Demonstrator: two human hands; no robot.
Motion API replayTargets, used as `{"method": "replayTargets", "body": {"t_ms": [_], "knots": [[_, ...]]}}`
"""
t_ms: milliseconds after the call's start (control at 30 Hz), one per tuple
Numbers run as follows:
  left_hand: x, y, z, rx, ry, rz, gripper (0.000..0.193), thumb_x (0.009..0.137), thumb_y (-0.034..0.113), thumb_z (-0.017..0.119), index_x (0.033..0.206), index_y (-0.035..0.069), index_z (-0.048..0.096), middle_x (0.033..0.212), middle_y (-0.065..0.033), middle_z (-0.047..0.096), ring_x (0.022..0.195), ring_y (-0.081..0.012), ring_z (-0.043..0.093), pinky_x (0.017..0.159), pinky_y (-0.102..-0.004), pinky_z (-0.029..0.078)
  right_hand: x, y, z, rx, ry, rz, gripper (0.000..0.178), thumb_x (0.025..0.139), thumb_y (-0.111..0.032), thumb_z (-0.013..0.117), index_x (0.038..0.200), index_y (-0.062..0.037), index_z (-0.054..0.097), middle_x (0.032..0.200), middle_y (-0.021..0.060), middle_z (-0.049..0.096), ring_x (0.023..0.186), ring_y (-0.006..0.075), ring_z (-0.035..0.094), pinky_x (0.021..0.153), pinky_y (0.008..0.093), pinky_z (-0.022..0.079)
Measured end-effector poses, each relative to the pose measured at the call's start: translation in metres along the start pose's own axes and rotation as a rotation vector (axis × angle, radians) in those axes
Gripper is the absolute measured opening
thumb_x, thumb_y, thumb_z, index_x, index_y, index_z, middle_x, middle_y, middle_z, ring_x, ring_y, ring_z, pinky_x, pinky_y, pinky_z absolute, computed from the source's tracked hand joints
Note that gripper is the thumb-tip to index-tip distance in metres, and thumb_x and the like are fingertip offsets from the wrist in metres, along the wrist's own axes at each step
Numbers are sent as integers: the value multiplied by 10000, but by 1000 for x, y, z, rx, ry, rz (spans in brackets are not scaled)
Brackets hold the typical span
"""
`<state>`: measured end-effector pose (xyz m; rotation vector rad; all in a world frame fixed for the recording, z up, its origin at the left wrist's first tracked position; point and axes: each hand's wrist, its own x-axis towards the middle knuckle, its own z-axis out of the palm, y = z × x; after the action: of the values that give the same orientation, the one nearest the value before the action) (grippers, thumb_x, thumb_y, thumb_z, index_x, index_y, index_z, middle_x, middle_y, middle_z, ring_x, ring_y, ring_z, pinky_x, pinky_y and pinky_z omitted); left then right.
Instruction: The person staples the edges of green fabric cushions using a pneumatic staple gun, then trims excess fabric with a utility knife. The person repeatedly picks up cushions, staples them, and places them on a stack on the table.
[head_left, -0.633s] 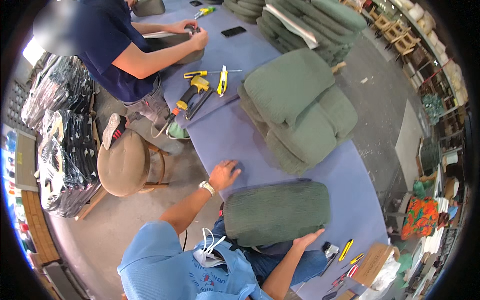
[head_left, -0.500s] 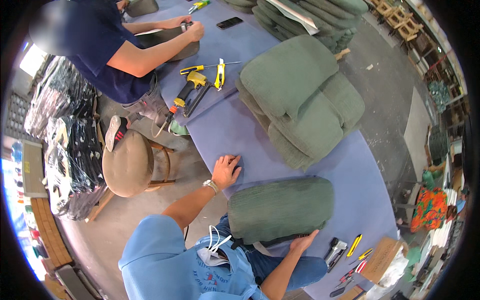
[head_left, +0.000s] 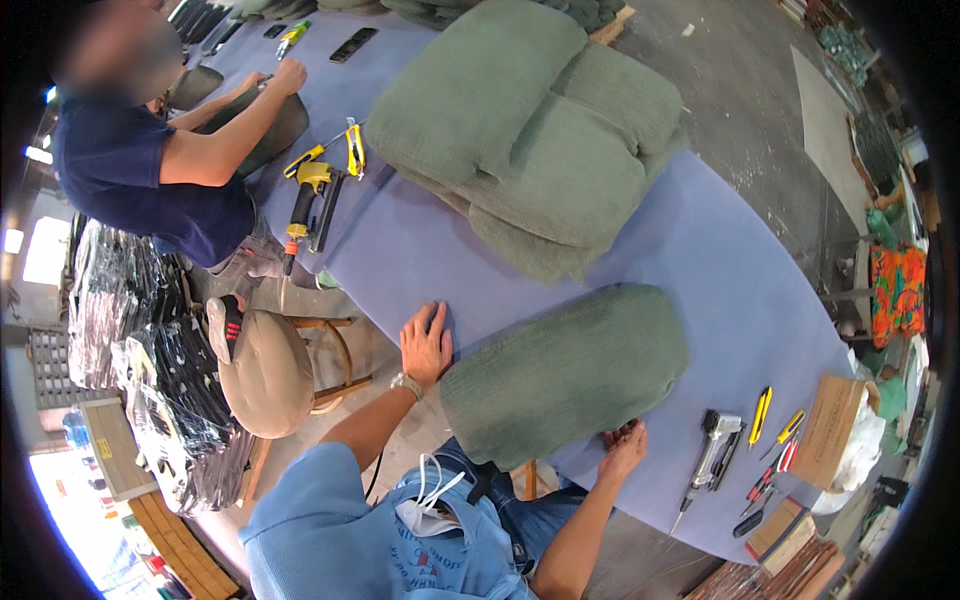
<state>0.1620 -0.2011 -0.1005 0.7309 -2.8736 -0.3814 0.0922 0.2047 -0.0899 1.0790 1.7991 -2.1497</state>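
A green fabric-covered cushion [head_left: 565,375] lies across the near edge of the blue-topped table, right in front of me. My left hand [head_left: 426,345] rests on the table edge by the cushion's left end, fingers stretched out, holding nothing. At the cushion's near edge, toward its right end, my right hand [head_left: 624,450] has its fingers curled against the fabric rim; the fingertips are partly hidden. Beyond the cushion sits a pile of similar green fabric pieces [head_left: 540,130].
On the right lie a staple gun [head_left: 712,455], a yellow cutter [head_left: 761,415], red-handled pliers [head_left: 786,460] and a cardboard box [head_left: 832,430]. A yellow staple gun [head_left: 310,195] lies far left, near a co-worker [head_left: 160,150]. A round stool [head_left: 265,370] stands left of the table [head_left: 735,270].
My view has shifted. The cushion is tilted more, its right end farther from me. My right hand's fingers have curled in at its near edge; my left hand remains on the table edge.
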Motion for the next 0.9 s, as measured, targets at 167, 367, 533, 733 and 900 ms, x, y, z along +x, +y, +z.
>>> {"method": "replayTargets", "body": {"t_ms": [167,367,533,733,900], "knots": [[-64,9,9,39,-89,15,683,1002,270,566,1622,138,312,1710,-129,232,1574,-329,228,1265,-513,196,24,-2,-20,-137,-181,-66,192,1070,-320,581,1070,-133,628,890,-37,621,703,80,572,619,252,534],[-147,54,11,-384,15,-372,763,953,240,625,1624,103,287,1705,-230,151,1547,-391,258,1244,-483,269,90,-51,3,-552,-278,-379,107,1017,-51,582,1095,1,634,980,75,694,751,117,666,565,285,579],[-254,71,136,-583,-195,-1055,718,942,322,635,1558,39,399,1490,-318,483,1390,-425,494,1158,-453,416,133,-41,-10,-500,-502,-584,133,969,62,520,1034,56,636,833,106,694,600,152,658,505,301,577],[-392,140,191,-531,-605,-1277,551,921,464,543,1278,81,712,1337,-228,663,1270,-429,610,1095,-457,478,103,-46,0,-467,-629,-619,100,936,56,528,962,69,624,796,134,697,623,172,682,562,302,607],[-399,131,169,-497,-522,-1281,484,904,425,562,1219,108,746,1279,-215,697,1231,-425,640,1073,-476,493,116,-34,9,-407,-593,-595,125,982,-7,525,969,73,619,827,143,693,645,183,680,566,294,599]]}}
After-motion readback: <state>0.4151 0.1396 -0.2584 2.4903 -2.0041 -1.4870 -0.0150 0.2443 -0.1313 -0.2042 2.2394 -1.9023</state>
